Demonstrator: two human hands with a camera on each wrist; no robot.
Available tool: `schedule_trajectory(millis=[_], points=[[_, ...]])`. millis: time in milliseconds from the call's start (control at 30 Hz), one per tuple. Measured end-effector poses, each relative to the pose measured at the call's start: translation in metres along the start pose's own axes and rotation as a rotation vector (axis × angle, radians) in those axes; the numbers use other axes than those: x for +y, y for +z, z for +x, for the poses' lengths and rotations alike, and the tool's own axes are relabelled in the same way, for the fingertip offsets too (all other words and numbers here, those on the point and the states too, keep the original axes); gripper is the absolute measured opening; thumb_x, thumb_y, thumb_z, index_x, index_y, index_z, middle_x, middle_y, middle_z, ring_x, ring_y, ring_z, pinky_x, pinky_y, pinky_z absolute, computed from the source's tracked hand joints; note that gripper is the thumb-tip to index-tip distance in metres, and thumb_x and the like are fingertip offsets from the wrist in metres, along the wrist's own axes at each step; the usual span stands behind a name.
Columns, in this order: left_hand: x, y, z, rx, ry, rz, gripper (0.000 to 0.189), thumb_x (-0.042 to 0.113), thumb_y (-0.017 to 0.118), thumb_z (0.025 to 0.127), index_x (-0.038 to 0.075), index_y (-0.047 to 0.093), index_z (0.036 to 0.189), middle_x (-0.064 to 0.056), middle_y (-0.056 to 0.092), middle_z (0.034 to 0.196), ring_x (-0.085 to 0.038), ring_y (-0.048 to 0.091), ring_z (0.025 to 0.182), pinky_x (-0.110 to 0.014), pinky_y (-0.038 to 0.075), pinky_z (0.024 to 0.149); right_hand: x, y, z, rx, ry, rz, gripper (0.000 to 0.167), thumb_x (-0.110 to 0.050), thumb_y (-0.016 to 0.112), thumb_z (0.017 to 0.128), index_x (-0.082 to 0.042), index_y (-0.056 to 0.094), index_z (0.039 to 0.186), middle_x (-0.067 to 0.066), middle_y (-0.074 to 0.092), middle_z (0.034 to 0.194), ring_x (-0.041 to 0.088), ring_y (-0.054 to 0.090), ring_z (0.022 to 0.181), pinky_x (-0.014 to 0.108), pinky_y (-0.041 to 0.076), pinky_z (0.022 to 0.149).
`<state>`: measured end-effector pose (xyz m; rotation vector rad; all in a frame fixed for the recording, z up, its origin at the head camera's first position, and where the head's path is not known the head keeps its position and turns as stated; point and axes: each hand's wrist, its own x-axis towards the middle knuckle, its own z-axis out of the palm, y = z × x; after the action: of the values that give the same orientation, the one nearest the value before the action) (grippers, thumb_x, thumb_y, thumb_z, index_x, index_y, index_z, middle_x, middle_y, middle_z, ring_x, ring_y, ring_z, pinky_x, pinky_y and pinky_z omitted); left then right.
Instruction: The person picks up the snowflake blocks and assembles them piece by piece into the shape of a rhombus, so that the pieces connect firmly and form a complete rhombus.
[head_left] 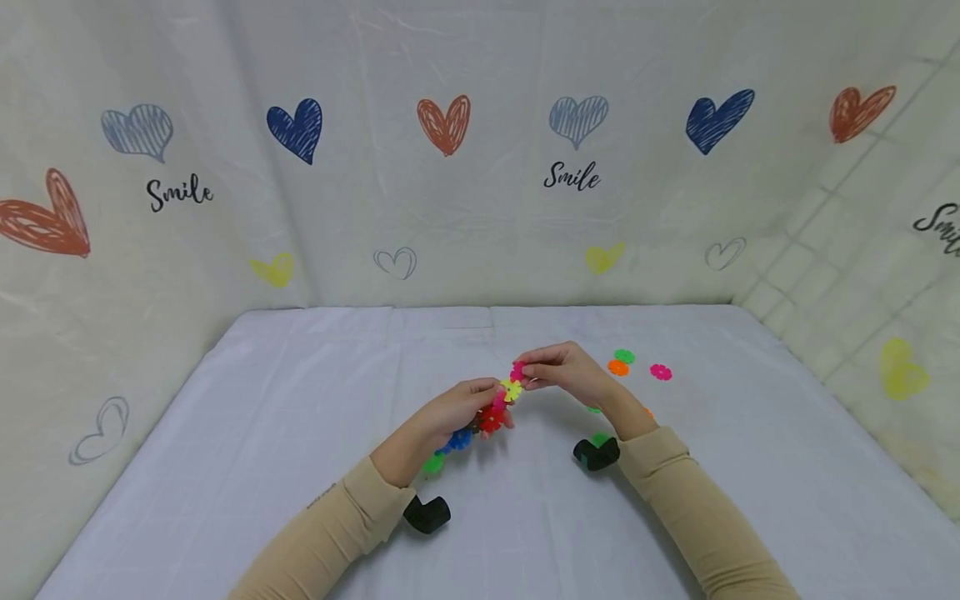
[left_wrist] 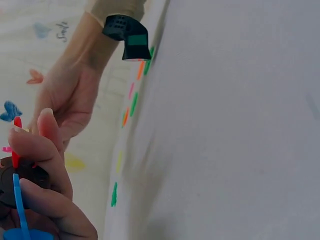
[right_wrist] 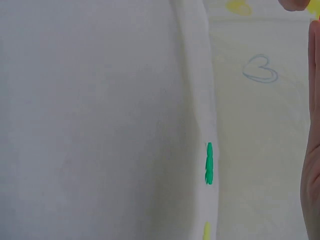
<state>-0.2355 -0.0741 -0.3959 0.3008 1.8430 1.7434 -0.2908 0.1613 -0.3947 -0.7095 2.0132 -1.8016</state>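
A chain of interlocking plastic flower-shaped discs runs slantwise between the hands in the head view. From its lower end come a green disc (head_left: 433, 464), a blue disc (head_left: 461, 439), a dark disc (left_wrist: 22, 182), a red disc (head_left: 491, 418), a pink one and a yellow disc (head_left: 512, 389). My left hand (head_left: 450, 410) holds the chain around its middle, partly hiding it. Between thumb and fingertips, my right hand (head_left: 570, 371) pinches a magenta disc (head_left: 517, 372) against the yellow one; whether they are slotted together is unclear. The right wrist view catches only an edge of the right hand.
Loose discs lie on the white-covered table (head_left: 300, 400) beyond and beside the right forearm: green (head_left: 624, 357), orange (head_left: 618, 367) and magenta (head_left: 661, 372), with others partly hidden. Black wrist devices (head_left: 427, 515) sit at both cuffs. A heart-printed cloth rises behind the table.
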Motion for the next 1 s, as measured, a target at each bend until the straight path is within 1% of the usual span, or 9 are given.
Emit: schedule_trajectory(millis=[133, 267, 367, 467, 533, 633, 700, 867, 1000], points=[[0.003, -0.001, 0.001, -0.011, 0.017, 0.012, 0.04, 0.024, 0.041, 0.112, -0.006, 0.054, 0.135, -0.005, 0.071, 0.087, -0.013, 0.051, 0.059, -0.02, 0.046, 0.059, -0.001, 0.001, -0.001, 0.02, 0.002, 0.002, 0.035, 0.003, 0.062, 0.1, 0.023, 0.055, 0.127, 0.008, 0.074, 0.103, 0.014, 0.074, 0.086, 0.032, 0.058, 0.084], [0.004, -0.003, 0.003, -0.023, 0.028, 0.03, 0.039, 0.024, 0.041, 0.112, -0.007, 0.054, 0.132, -0.006, 0.072, 0.088, -0.013, 0.051, 0.061, -0.02, 0.046, 0.059, -0.004, 0.001, -0.003, 0.03, -0.02, -0.041, 0.031, 0.003, 0.062, 0.1, 0.021, 0.059, 0.126, 0.012, 0.074, 0.106, 0.015, 0.074, 0.087, 0.033, 0.058, 0.084], [0.004, -0.005, 0.005, -0.01, 0.007, 0.033, 0.038, 0.025, 0.042, 0.112, -0.004, 0.056, 0.133, -0.009, 0.074, 0.093, -0.014, 0.052, 0.063, -0.02, 0.047, 0.06, -0.006, 0.001, -0.003, 0.017, -0.022, -0.068, 0.032, 0.002, 0.062, 0.1, 0.019, 0.06, 0.127, 0.015, 0.073, 0.109, 0.016, 0.074, 0.089, 0.034, 0.058, 0.085], [0.002, -0.008, 0.006, 0.017, -0.03, 0.037, 0.038, 0.028, 0.045, 0.111, 0.0, 0.057, 0.135, -0.013, 0.074, 0.101, -0.016, 0.056, 0.068, -0.022, 0.048, 0.064, -0.005, 0.0, -0.003, 0.014, -0.009, -0.072, 0.033, 0.0, 0.062, 0.101, 0.019, 0.059, 0.128, 0.014, 0.072, 0.109, 0.017, 0.073, 0.09, 0.034, 0.058, 0.086], [0.003, -0.011, 0.007, 0.034, -0.055, 0.043, 0.041, 0.032, 0.048, 0.11, 0.002, 0.057, 0.137, -0.014, 0.072, 0.107, -0.018, 0.06, 0.074, -0.023, 0.05, 0.069, -0.003, -0.002, -0.003, 0.03, -0.001, -0.063, 0.034, 0.0, 0.061, 0.101, 0.019, 0.058, 0.128, 0.012, 0.072, 0.108, 0.017, 0.073, 0.09, 0.033, 0.057, 0.086], [0.004, -0.014, 0.007, 0.036, -0.078, 0.06, 0.045, 0.036, 0.05, 0.109, 0.001, 0.056, 0.137, -0.014, 0.069, 0.112, -0.022, 0.065, 0.086, -0.026, 0.051, 0.076, 0.0, -0.005, -0.004, 0.055, 0.007, -0.047, 0.033, -0.001, 0.062, 0.101, 0.019, 0.058, 0.127, 0.01, 0.071, 0.106, 0.017, 0.072, 0.09, 0.032, 0.057, 0.086], [0.006, -0.015, 0.006, 0.023, -0.089, 0.061, 0.046, 0.037, 0.05, 0.109, 0.0, 0.057, 0.134, -0.014, 0.067, 0.112, -0.023, 0.067, 0.089, -0.026, 0.052, 0.076, 0.0, -0.008, -0.004, 0.068, 0.007, -0.049, 0.032, -0.002, 0.063, 0.101, 0.017, 0.06, 0.126, 0.009, 0.072, 0.106, 0.018, 0.073, 0.091, 0.033, 0.058, 0.086], [0.01, -0.019, 0.004, -0.022, -0.106, 0.05, 0.044, 0.035, 0.048, 0.109, -0.003, 0.062, 0.127, -0.015, 0.069, 0.109, -0.021, 0.071, 0.087, -0.023, 0.052, 0.073, -0.001, -0.012, -0.005, 0.076, 0.017, -0.066, 0.03, -0.004, 0.065, 0.1, 0.014, 0.063, 0.124, 0.01, 0.072, 0.106, 0.019, 0.073, 0.091, 0.035, 0.057, 0.087], [0.01, -0.024, 0.003, -0.075, -0.111, 0.097, 0.045, 0.036, 0.047, 0.11, -0.001, 0.063, 0.127, -0.013, 0.068, 0.116, -0.025, 0.073, 0.094, -0.03, 0.051, 0.081, -0.002, -0.013, -0.006, 0.078, 0.034, -0.062, 0.031, -0.004, 0.064, 0.101, 0.015, 0.06, 0.126, 0.01, 0.071, 0.106, 0.018, 0.072, 0.092, 0.035, 0.057, 0.088]])
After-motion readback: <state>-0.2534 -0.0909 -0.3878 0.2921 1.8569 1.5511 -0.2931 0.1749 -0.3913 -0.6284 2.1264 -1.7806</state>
